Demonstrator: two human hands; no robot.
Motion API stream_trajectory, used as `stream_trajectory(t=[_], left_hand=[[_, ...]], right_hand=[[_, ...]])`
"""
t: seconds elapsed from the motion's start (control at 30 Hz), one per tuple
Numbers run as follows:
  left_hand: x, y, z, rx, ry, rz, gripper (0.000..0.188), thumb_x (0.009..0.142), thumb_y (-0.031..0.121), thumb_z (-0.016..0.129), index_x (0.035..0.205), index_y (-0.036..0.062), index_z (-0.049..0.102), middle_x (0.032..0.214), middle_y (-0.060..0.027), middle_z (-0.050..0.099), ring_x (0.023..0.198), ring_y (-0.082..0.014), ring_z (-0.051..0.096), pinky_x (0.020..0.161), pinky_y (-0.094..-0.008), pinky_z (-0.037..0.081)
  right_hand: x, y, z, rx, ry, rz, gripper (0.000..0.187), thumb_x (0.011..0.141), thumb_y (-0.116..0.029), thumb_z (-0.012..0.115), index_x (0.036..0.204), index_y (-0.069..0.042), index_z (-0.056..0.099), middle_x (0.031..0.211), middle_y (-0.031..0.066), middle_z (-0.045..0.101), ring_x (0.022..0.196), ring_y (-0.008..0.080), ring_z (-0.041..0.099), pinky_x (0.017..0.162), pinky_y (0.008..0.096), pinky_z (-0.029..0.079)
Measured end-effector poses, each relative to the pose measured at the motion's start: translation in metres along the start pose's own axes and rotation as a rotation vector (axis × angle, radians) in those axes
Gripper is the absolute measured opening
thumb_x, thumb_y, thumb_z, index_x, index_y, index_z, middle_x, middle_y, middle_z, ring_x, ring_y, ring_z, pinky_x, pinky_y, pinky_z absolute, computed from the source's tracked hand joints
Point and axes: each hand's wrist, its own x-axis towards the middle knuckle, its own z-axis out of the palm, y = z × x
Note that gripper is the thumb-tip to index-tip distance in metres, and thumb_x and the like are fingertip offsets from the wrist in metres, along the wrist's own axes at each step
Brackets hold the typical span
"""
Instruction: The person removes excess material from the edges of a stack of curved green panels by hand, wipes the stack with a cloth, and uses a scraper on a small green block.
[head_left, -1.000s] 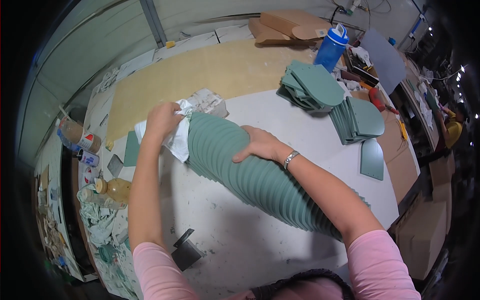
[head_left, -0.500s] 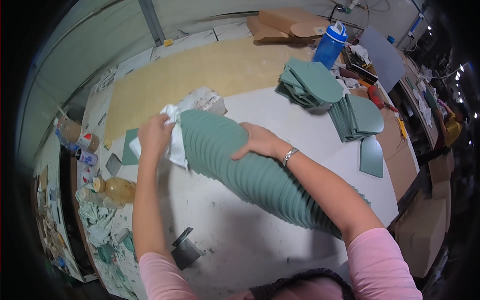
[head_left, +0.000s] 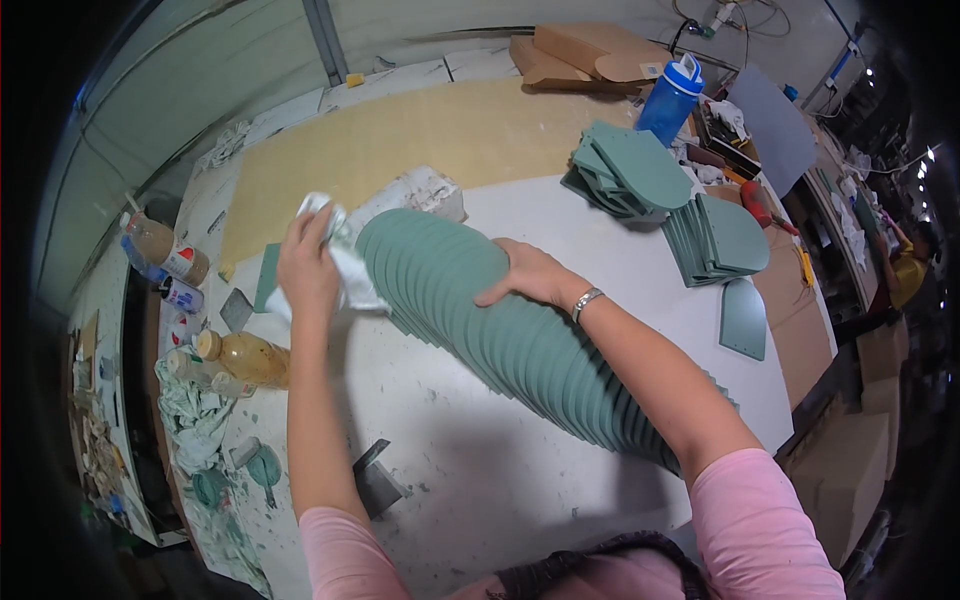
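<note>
The head-worn fisheye camera looks down and forward across the table (head_left: 450, 470). Range is near: the left forearm (head_left: 318, 410) enters from 7 o'clock, the right forearm (head_left: 660, 378) from between 4 and 5 o'clock. The wall (head_left: 440, 18) bounds the view at 12 o'clock
</note>
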Motion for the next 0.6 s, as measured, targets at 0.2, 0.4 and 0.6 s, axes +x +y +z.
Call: stream_trajectory(t=[0.2,0.4,0.6], left_hand=[[-0.045,-0.007,0.054,-0.178,0.091,0.228,0.046,0.082,-0.009,0.053,0.117,0.0091,0.075,0.119,-0.0129,0.072,0.107,-0.0356,0.066,0.100,-0.0433,0.050],[-0.084,-0.045,0.003,-0.239,-0.078,-0.128,0.025,0.080,-0.005,0.052,0.090,0.0002,0.074,0.096,-0.0195,0.073,0.097,-0.0364,0.067,0.091,-0.0429,0.051],[-0.029,0.066,0.054,-0.417,0.093,0.345,0.020,0.078,-0.005,0.053,0.085,0.0043,0.070,0.093,-0.0142,0.070,0.091,-0.0355,0.065,0.085,-0.0439,0.051]], right_hand=[[0.001,0.003,0.001,0.062,-0.003,-0.012,0.100,0.055,-0.044,0.090,0.137,0.002,0.057,0.128,0.0212,0.067,0.120,0.0333,0.064,0.104,0.0354,0.047],[-0.002,-0.004,-0.001,0.019,-0.008,0.008,0.099,0.056,-0.042,0.091,0.137,0.003,0.057,0.129,0.0213,0.067,0.120,0.0325,0.064,0.104,0.0352,0.047],[0.004,0.004,0.004,0.122,-0.042,-0.007,0.097,0.057,-0.042,0.091,0.136,0.004,0.058,0.126,0.0217,0.068,0.118,0.0319,0.065,0.102,0.0354,0.048]])
